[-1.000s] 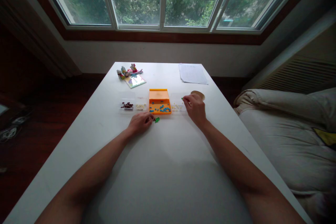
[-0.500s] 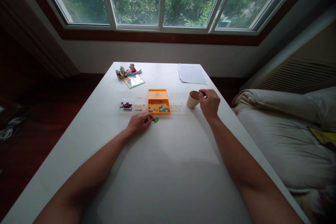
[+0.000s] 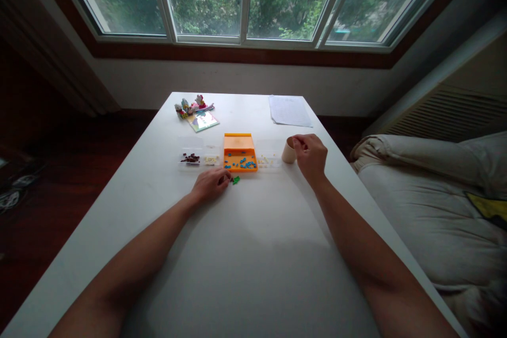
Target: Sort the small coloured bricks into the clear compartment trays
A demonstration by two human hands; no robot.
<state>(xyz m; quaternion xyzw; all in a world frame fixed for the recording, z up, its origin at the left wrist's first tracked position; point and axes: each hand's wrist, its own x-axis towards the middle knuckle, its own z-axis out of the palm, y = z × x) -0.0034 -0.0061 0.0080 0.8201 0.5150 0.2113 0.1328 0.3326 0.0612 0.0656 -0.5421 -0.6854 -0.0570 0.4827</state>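
Right hand (image 3: 312, 156) at cup (image 3: 288, 154) (upright).

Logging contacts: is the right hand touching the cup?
Cannot tell. In the head view, the right hand overlaps one side of the cup, hiding any contact or gap.

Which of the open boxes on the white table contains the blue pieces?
The orange box, standing between the transparent boxes: it alone is orange, and they hold dark pieces or pale pieces instead.

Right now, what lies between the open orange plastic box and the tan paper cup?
In the head view, a clear plastic tray holding small pale-yellow pieces lies between the box and the cup.
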